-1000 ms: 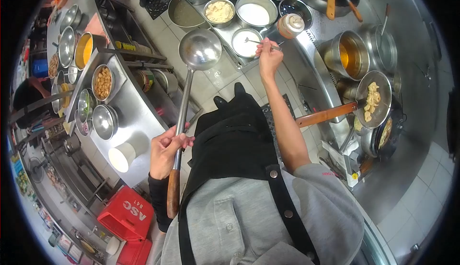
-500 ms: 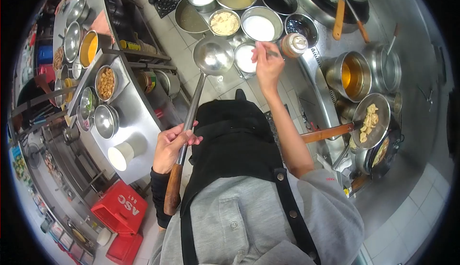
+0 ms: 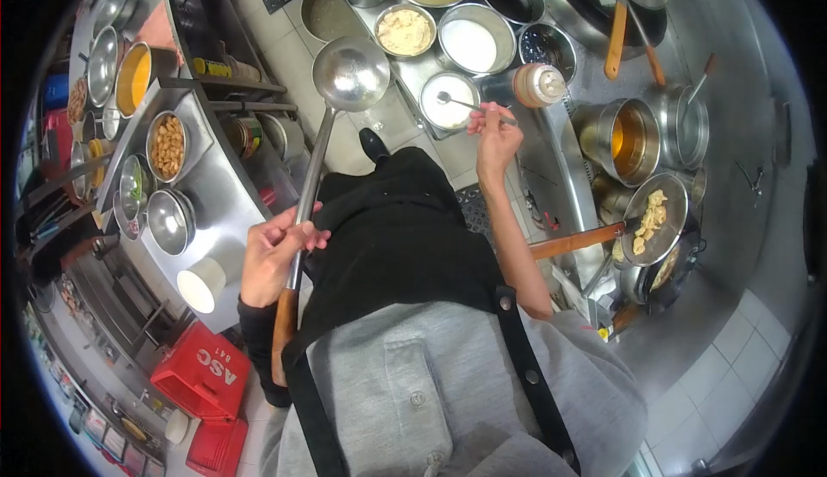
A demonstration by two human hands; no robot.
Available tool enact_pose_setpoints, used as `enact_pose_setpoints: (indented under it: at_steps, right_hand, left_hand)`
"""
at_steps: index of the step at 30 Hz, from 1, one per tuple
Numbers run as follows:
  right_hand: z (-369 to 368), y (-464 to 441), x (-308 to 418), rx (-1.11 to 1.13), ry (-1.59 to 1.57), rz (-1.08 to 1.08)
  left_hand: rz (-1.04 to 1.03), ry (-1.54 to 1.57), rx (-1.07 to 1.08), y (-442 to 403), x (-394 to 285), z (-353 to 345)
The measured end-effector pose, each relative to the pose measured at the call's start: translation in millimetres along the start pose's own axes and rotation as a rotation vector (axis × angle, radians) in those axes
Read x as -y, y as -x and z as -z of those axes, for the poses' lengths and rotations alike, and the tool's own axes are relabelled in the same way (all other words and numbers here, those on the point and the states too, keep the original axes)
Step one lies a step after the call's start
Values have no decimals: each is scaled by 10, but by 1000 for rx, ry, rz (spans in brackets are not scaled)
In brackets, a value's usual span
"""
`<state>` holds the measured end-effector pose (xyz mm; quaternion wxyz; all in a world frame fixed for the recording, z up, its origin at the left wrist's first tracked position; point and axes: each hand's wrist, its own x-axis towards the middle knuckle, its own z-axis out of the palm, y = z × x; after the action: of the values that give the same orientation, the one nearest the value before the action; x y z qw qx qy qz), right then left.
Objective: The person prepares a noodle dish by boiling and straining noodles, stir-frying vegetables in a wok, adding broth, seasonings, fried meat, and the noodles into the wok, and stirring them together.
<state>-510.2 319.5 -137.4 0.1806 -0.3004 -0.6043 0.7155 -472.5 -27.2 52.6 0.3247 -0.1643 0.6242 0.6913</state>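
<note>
My left hand (image 3: 277,255) is wrapped round the metal handle of a large ladle (image 3: 350,74), just above its wooden grip. The ladle's round bowl is held out over the floor, near the tins. Between the fingers of my right hand (image 3: 498,143) is a small spoon (image 3: 474,108), its tip over a round tin of white powder (image 3: 450,100). Beside that hand stands a squeeze bottle (image 3: 538,86) with a pale top. Behind the powder tin are a tin of white contents (image 3: 469,42) and one of pale yellow paste (image 3: 405,31).
A wooden-handled strainer (image 3: 656,218) with pale food pieces lies at the right, below a pot of orange liquid (image 3: 627,143). On the left counter (image 3: 220,186) stand several bowls and a white tub (image 3: 202,285). A red crate (image 3: 202,372) is at lower left.
The view has shifted, and my left hand has carried the ladle left. My right hand has turned, and the spoon's tip shows over the powder tin again.
</note>
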Motion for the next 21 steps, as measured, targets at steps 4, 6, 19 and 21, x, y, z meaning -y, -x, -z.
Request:
enact_pose_setpoints:
  at_steps: [4, 6, 19, 21]
  right_hand:
    - [-6, 8, 67, -62, -119, -12]
    - [-63, 80, 276, -42, -198, 6]
    - [-1150, -474, 81, 76, 127, 194]
    - [-1228, -547, 11, 41, 60, 157]
  left_hand:
    - [54, -66, 45, -58, -172, 74]
    - [58, -65, 71, -72, -197, 123]
    - [54, -57, 82, -126, -253, 219]
    - [50, -36, 67, -135, -245, 239]
